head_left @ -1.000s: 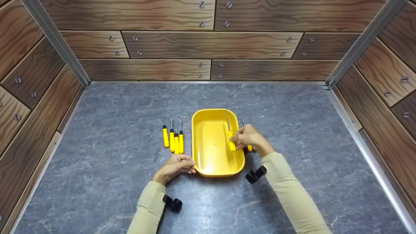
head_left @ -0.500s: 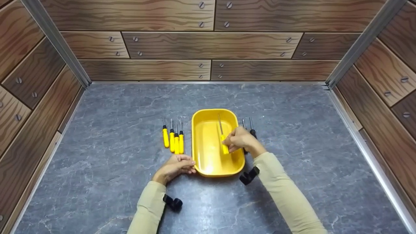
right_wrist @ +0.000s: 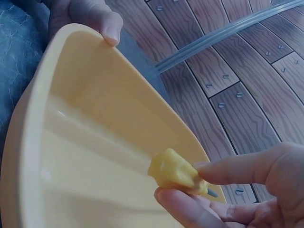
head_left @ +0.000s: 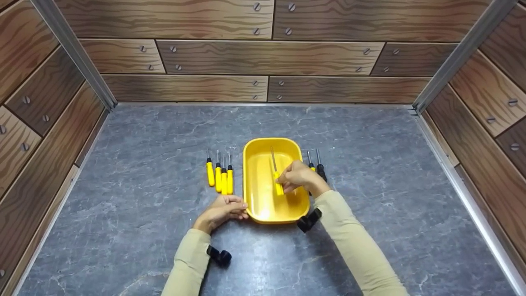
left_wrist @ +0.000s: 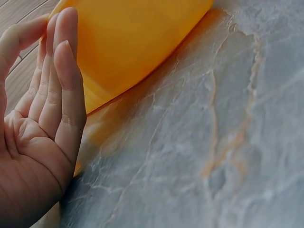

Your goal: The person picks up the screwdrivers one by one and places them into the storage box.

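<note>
A yellow rectangular plastic tray (head_left: pixel 257 181) with rounded corners stands on the table. My left hand (head_left: pixel 222 211) is at its near left corner; the thumb (right_wrist: pixel 112 29) lies over the rim and the fingers (left_wrist: pixel 66 90) are along the outer wall. Over the tray's inside, my right hand (head_left: pixel 299 177) pinches a screwdriver (head_left: pixel 278 186) by its yellow handle, between thumb and fingers. Its metal shaft points to the far side. Right of the tray lie two more screwdrivers, one with a black handle (head_left: pixel 321 170) and one yellow-handled (head_left: pixel 312 166), partly hidden by the hand.
Left of the tray several yellow-and-black screwdrivers (head_left: pixel 224 179) lie side by side, shafts pointing away. The grey marbled table (head_left: pixel 164 135) is bounded by wood-patterned panels (head_left: pixel 267 57) at the back and on both sides, with metal strips along the edges.
My right hand has moved left with the screwdriver, from the tray's right wall to over its middle, uncovering more of the screwdrivers at the right. The left hand has stayed put.
</note>
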A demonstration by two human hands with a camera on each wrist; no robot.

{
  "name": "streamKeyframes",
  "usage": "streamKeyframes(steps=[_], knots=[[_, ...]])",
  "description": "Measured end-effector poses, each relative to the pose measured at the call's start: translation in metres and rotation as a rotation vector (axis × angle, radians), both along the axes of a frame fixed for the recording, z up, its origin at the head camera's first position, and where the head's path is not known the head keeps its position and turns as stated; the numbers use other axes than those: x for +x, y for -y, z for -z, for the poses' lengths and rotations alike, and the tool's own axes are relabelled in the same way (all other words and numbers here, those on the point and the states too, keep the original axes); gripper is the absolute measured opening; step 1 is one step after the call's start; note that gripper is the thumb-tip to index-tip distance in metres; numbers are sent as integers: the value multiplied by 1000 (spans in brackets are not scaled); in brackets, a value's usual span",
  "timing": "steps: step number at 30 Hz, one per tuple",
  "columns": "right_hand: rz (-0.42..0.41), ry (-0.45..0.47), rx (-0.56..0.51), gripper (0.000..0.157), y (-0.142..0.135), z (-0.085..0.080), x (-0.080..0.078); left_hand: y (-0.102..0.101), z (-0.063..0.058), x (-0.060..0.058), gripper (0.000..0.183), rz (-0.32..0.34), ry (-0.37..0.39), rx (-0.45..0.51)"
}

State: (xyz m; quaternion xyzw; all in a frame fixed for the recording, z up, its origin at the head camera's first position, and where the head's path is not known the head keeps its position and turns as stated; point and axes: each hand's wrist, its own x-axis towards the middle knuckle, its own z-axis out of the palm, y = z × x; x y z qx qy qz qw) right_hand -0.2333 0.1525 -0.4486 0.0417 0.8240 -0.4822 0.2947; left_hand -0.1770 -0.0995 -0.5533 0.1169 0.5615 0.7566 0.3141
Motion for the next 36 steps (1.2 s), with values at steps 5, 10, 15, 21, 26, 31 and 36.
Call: streamKeyframes(steps=[5,10,15,21,26,31,36], knots=[[-7,21,-2,19,1,1,-3,-1,-1,-1,12,-13,15,-22],[-27,58,36,14,6,2,-9,-2,-4,0,4,-43,66,-74],[-42,89,57,7,11,1,-15,-2,-4,-1,14,-52,92,-100],[-76,122,60,9,16,3,-20,-2,-5,-1,12,-54,92,-95],[-88,148,58,8,20,8,-23,-3,-5,-2,11,-45,95,-93],[-73,167,33,10,22,10,-24,-3,-5,-2,10,-41,98,-98],[-81,195,38,12,25,12,-26,-4,-4,-1,13,-46,93,-93]])
